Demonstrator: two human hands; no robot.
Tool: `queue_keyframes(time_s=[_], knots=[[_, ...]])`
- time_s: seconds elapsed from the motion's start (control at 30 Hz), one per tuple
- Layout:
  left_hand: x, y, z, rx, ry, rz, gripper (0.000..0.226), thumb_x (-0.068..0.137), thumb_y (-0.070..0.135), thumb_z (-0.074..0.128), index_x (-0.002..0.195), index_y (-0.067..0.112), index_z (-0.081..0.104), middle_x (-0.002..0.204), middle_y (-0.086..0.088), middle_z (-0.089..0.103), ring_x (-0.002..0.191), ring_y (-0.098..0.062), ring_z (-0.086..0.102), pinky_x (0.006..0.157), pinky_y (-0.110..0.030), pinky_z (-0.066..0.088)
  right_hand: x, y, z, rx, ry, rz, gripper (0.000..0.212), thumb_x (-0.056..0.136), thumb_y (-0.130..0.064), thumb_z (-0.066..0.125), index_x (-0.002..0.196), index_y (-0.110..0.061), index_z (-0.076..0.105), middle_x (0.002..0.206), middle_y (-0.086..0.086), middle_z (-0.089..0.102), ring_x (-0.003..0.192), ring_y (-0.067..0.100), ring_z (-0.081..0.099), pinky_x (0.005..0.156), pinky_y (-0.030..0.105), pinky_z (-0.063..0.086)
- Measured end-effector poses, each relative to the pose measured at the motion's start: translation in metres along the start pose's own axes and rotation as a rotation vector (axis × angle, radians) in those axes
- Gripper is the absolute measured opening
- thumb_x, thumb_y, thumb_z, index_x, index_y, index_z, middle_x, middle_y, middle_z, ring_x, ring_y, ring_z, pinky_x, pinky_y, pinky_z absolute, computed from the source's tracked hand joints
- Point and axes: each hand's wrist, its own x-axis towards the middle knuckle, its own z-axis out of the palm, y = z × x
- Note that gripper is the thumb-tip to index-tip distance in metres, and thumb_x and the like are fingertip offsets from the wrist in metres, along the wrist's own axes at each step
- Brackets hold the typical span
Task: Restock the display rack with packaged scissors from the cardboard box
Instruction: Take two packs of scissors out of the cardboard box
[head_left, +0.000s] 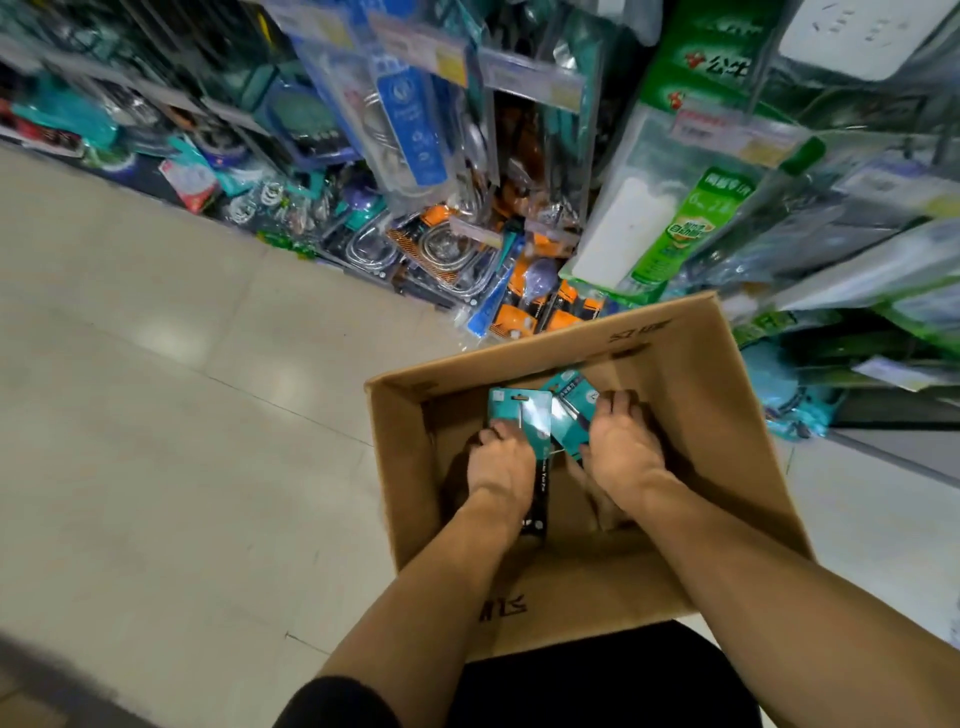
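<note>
An open cardboard box (727, 415) stands on the floor in front of me, and both my hands are inside it. My left hand (501, 465) grips a teal-carded pack of scissors (519, 415) held upright. Its dark lower end shows below my wrist. My right hand (623, 447) is closed on a second teal pack (569, 402), tilted to the right. The display rack (519, 156) rises behind the box, crowded with hanging packaged goods.
Orange and blue packs (524, 306) lie heaped at the rack's foot, just beyond the box's far wall. Green-and-white packages (670, 228) hang at the right above the box. Pale tiled floor (182, 415) stretches to the left.
</note>
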Motion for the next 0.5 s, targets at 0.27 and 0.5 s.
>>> queue_keyframes(time_s=[0.27, 0.5], knots=[[0.005, 0.0, 0.013, -0.445, 0.054, -0.224, 0.091, 0.086, 0.012, 0.072, 0.153, 0.004, 0.011, 0.155, -0.017, 0.026, 0.129, -0.028, 0.052, 0.102, -0.037, 0.047, 0.008, 0.023, -0.003, 0.103, -0.008, 0.093, 0.073, 0.084, -0.032, 0.072, 0.139, -0.006, 0.031, 0.138, 0.016, 0.04, 0.127, 0.029, 0.043, 0.108, 0.036, 0.035], [0.006, -0.003, 0.012, -0.78, 0.062, -0.368, 0.076, 0.079, 0.01, 0.079, 0.139, 0.013, 0.033, 0.137, -0.01, 0.046, 0.129, -0.029, 0.051, 0.099, -0.038, 0.049, 0.005, 0.024, -0.006, 0.144, -0.033, 0.071, 0.075, 0.081, -0.035, 0.075, 0.137, -0.005, 0.036, 0.135, 0.014, 0.046, 0.124, 0.027, 0.047, 0.105, 0.033, 0.036]])
